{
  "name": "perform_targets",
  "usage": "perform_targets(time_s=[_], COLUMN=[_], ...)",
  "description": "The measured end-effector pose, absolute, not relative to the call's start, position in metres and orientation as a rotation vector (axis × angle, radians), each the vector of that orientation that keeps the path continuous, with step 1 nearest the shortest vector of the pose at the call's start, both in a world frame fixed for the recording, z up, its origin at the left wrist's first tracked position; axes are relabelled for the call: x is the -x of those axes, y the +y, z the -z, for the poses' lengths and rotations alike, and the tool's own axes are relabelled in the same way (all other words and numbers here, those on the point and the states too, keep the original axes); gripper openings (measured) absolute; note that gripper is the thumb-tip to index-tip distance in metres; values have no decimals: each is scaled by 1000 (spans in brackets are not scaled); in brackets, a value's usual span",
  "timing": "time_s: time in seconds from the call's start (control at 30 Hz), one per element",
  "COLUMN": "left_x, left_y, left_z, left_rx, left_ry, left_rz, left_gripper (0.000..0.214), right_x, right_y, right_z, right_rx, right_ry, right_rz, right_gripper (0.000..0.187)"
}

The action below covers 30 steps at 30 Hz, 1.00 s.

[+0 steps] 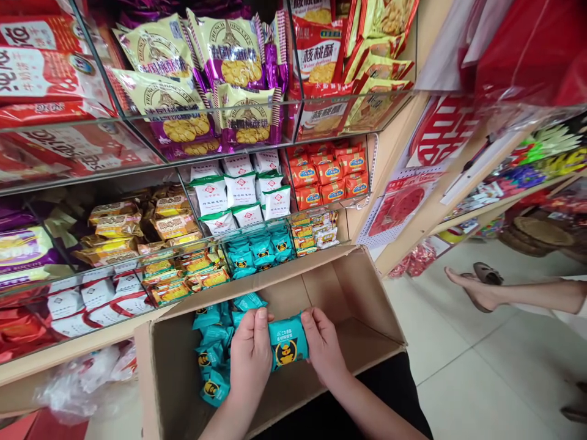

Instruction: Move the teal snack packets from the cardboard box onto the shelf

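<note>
Teal packet [288, 343], black-and-yellow emblem, held crosswise above open cardboard box [355, 287].

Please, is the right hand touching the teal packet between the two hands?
Touching: the head view shows the right hand pinching one end of the teal packet.

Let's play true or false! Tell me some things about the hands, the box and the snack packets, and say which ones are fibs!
1. The right hand holds a teal packet. True.
2. The left hand is empty. False: the left hand holds the same packet.
3. More teal packets lie inside the cardboard box. True.
4. The cardboard box is shut. False: its top is open.
5. In the picture, the small red packets are left of the green-edged white packets. False: the small red packets are right of the green-edged white packets.
</note>
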<state>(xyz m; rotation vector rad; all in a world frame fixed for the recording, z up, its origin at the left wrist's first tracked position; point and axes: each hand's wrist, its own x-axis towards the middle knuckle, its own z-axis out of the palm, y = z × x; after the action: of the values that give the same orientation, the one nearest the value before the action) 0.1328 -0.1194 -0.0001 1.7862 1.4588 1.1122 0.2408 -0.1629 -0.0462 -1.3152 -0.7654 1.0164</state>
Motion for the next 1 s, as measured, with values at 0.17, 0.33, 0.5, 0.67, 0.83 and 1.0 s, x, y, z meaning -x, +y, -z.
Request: perform_targets(time_s=[0.17, 0.33, 0.5, 0.67, 0.83, 1.0], left_x=[-136, -124, -100, -105, -117, -135], left_y=[-124, -123, -113, -104, -65, -2], left_z=[4, 0, -25, -56, -72, -55], left_rx=[-1803, -1913, -2288, -2243, -2213, -2366], left_ry=[1448, 1378, 929, 763, 931, 1123], left_rz=[-1169, -1032, -493, -63, -306, -361], left_gripper=[32, 31, 41, 43, 25, 32], right_x=[-241, -246, -254, -254, -271, -292], right_y=[-166, -170, -175, -177, -172, -174], right_z=[42, 37, 32, 24, 38, 65], right_rx=[1382, 1428, 1308, 1213, 1339, 1491], right_ry=[-829, -932, -1154, -1278, -971, -970], right_rz=[-804, -686, -737, -713, -858, -883], right_gripper=[32, 29, 24, 23, 30, 35])
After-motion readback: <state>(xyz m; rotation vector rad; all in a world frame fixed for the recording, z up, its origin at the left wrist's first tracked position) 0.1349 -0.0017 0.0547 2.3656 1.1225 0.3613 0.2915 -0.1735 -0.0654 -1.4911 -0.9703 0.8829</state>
